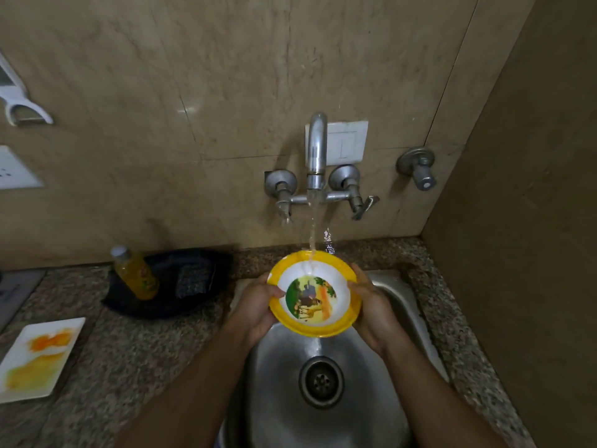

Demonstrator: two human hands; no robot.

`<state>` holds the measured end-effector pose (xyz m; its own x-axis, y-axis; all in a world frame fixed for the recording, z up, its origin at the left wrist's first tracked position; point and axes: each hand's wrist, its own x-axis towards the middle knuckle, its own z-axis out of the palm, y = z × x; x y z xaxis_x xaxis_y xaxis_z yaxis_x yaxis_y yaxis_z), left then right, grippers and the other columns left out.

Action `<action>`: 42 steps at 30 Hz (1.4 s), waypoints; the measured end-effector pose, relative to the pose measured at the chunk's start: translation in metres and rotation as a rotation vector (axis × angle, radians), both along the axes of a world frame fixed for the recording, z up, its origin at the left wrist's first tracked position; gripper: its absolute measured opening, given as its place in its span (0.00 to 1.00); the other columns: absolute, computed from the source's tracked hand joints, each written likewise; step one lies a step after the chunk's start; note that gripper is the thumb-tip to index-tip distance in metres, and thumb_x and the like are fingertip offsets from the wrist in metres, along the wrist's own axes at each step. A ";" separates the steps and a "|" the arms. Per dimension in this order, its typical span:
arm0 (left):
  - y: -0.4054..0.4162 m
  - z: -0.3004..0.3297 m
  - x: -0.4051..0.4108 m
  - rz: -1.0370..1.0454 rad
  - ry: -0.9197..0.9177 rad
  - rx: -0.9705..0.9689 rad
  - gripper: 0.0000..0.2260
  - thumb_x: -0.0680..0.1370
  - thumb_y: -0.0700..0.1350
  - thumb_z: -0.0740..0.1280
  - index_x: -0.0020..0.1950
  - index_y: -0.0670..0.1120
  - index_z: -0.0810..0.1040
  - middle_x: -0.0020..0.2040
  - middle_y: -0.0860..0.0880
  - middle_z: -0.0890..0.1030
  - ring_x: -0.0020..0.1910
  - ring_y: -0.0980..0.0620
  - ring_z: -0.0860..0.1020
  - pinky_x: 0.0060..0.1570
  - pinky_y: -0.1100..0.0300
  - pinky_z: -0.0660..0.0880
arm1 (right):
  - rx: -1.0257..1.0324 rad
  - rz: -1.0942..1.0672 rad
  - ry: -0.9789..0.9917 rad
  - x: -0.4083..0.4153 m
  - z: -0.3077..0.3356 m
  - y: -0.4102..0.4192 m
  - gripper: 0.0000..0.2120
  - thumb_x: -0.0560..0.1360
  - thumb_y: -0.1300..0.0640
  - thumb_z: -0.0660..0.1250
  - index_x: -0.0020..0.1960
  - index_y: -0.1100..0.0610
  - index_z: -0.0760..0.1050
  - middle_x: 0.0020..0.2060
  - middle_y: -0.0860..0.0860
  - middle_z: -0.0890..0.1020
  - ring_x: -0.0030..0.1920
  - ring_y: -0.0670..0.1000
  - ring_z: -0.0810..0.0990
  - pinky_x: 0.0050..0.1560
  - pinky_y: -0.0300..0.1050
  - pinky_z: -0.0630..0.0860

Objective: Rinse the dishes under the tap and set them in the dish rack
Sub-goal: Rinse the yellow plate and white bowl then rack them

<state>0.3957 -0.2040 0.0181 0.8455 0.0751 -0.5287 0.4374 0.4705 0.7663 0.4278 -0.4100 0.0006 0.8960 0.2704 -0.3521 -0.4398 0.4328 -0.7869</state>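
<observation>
Looking down from the head camera, the steel sink (323, 415) serves as the landmark. Directly above its basin, both hands hold a yellow-rimmed bowl (315, 294) with a white inside and a cartoon animal picture at the bottom. The left hand (258, 307) grips the bowl's left rim, thumb hooked over the edge; the right hand (371, 310) cups the right rim, fingers wrapped behind it. The bowl is tipped toward the camera. A stream of water (311, 227) falls from the wall tap (316, 153) behind the sink and lands on the bowl's far inner wall. Below the bowl sits the sink's drain (321, 381).

On the speckled counter (135, 350) left of the sink lies a black tray (168, 282) holding a bottle of yellow liquid (137, 274) and what seems to be a dark scrub pad (193, 279), though it is dim there. Farther left of the sink, near the frame's edge, a white rectangular plate (35, 357) smeared with orange and yellow residue rests on the counter.
</observation>
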 end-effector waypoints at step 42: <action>0.054 0.013 -0.083 -0.288 -0.572 0.954 0.22 0.77 0.39 0.69 0.70 0.54 0.72 0.69 0.60 0.73 0.67 0.61 0.72 0.66 0.67 0.68 | -1.110 0.286 -0.827 -0.039 0.033 0.017 0.09 0.78 0.55 0.68 0.56 0.48 0.81 0.43 0.44 0.85 0.43 0.40 0.80 0.39 0.36 0.67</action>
